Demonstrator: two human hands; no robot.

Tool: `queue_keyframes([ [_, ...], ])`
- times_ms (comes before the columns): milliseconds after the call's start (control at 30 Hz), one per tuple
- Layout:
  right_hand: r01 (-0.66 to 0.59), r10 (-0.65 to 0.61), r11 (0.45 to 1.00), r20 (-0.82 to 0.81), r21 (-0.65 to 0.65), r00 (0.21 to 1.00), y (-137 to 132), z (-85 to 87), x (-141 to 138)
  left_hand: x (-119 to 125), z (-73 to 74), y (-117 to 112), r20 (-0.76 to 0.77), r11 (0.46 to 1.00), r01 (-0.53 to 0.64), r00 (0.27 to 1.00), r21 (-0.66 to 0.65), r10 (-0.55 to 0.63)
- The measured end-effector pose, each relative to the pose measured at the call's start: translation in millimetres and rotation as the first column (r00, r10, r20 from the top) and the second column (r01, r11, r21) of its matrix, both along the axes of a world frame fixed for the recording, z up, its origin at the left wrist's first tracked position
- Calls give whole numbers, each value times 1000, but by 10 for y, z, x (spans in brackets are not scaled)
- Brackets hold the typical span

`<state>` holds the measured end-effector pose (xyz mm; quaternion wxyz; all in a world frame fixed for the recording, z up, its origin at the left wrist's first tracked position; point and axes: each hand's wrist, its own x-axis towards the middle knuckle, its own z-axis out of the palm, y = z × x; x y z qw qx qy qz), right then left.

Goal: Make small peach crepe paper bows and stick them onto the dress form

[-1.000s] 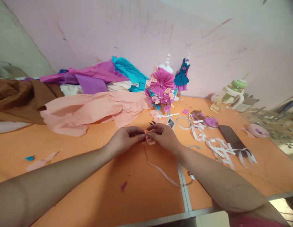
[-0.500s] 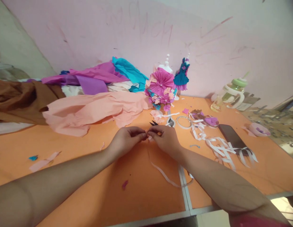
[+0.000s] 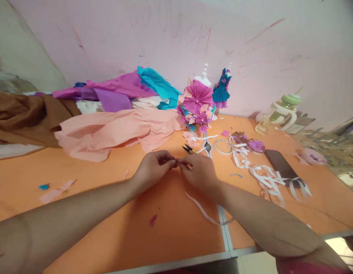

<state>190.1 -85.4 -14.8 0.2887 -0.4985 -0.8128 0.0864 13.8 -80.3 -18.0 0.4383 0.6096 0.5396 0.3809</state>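
Note:
My left hand (image 3: 158, 167) and my right hand (image 3: 197, 170) meet fingertip to fingertip above the orange table (image 3: 165, 243). Both are closed in a pinch, and whatever sits between the fingers is too small and covered to make out. Below my right hand, a narrow pale ribbon (image 3: 202, 211) curls across the tabletop; whether its upper end reaches my fingers I cannot tell. Small dark-bladed snips (image 3: 189, 148) with a yellow part lie just beyond my right hand. A piece of peach crepe paper (image 3: 191, 138) rests behind them.
A mannequin in a pink paper-flower dress (image 3: 197, 101) and a smaller one in teal (image 3: 221, 91) stand by the wall. Crepe paper sheets (image 3: 119, 129) spread left. To the right are a ribbon roll (image 3: 223, 146), tangled white ribbons (image 3: 266, 177), a phone (image 3: 280, 163) and a bottle (image 3: 279, 112).
The pale peach bit showing at my fingertips is now out of sight. My hands remain together, and the snips show more clearly. The whole view has shifted slightly.

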Motion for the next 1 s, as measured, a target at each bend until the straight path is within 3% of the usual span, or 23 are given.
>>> queue_keyframes([
  [167,-32,32,999,66,-7,997,-14,-41,-28,27,-15,5,97,999,-30,995,-15,32],
  [300,-32,32,999,-15,-36,999,46,-61,9,-4,-18,36,166,999,1,986,-47,7],
  [400,-16,-9,989,-171,-147,985,83,-60,33,-46,-13,60,101,999,45,994,0,-45],
  [533,-60,-37,967,-369,-248,929,73,-28,17,-82,-16,77,-34,997,-4,999,74,7],
  [767,-105,-57,949,-486,-299,872,79,43,26,-79,-19,77,-98,993,56,994,106,-45],
  [1000,-278,-63,859,-627,-429,776,147,22,64,-105,-33,107,159,999,24,987,49,-32],
])
